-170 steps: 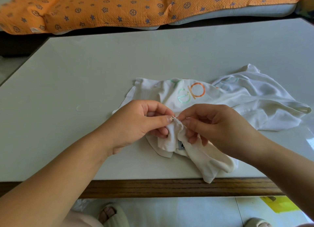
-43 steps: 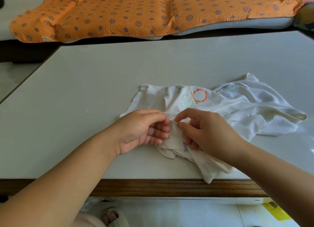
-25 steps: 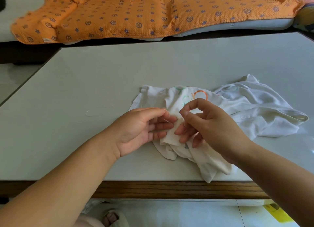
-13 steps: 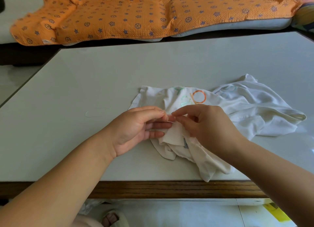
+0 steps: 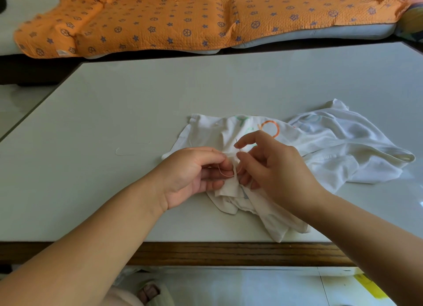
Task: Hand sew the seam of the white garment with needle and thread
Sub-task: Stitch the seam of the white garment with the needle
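A crumpled white garment with an orange and green print lies on the grey table. My left hand pinches a raised fold of its seam between thumb and fingers. My right hand pinches a thin needle just right of that fold, with the needle's end pointing up and away. A pale orange thread loops from the fold across my left fingers.
A loose curl of thread lies on the table to the left of my hands. The table's wooden front edge is near my forearms. An orange patterned blanket covers a cushion beyond the table.
My right hand, pressed against the fold half a second ago, has lifted away with the needle, drawing a loop of thread out. My left hand keeps its pinch on the seam.
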